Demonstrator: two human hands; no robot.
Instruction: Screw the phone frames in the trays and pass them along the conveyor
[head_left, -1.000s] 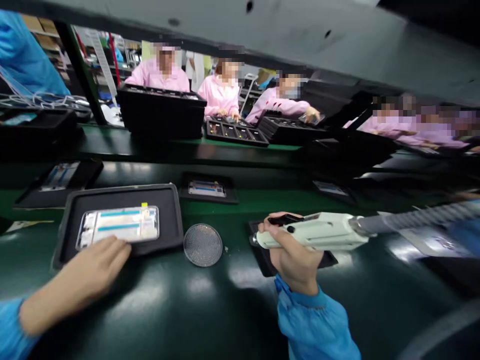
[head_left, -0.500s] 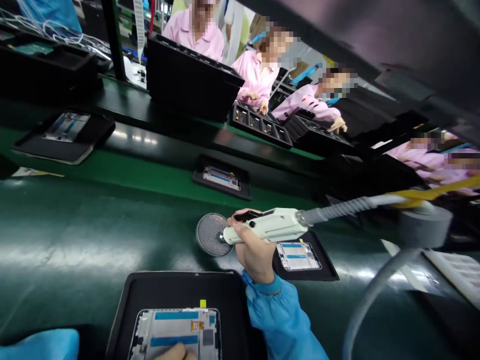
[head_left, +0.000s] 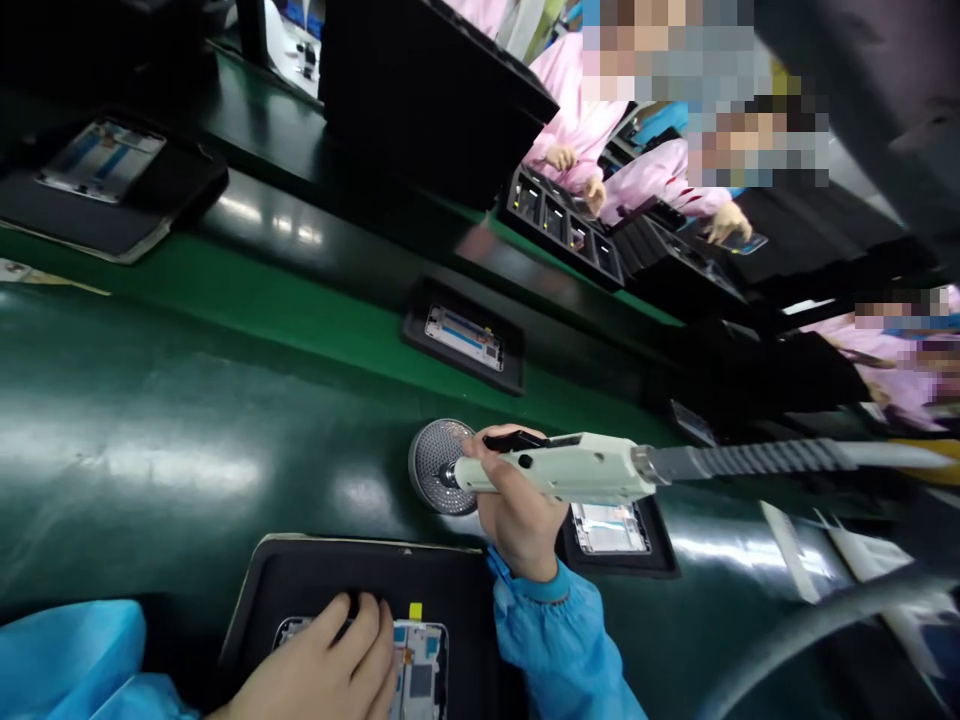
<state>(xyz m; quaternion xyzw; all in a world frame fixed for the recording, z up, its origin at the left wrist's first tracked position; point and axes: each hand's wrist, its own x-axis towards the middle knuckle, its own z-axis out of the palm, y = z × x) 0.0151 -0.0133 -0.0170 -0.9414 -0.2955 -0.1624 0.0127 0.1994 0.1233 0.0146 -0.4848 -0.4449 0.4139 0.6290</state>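
Powered screwdriver (head_left: 581, 470) right of centre, gripped by right hand (head_left: 521, 515), fingers curled; tip at perforated dish (head_left: 431, 460). Left hand (head_left: 322, 665) at bottom, fingers extended over phone frame (head_left: 426, 665) in black tray (head_left: 450, 580); cannot tell whether gripping.

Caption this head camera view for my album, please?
Right hand holds a pale tool at a perforated dish; left hand lies over a device frame in a black tray.
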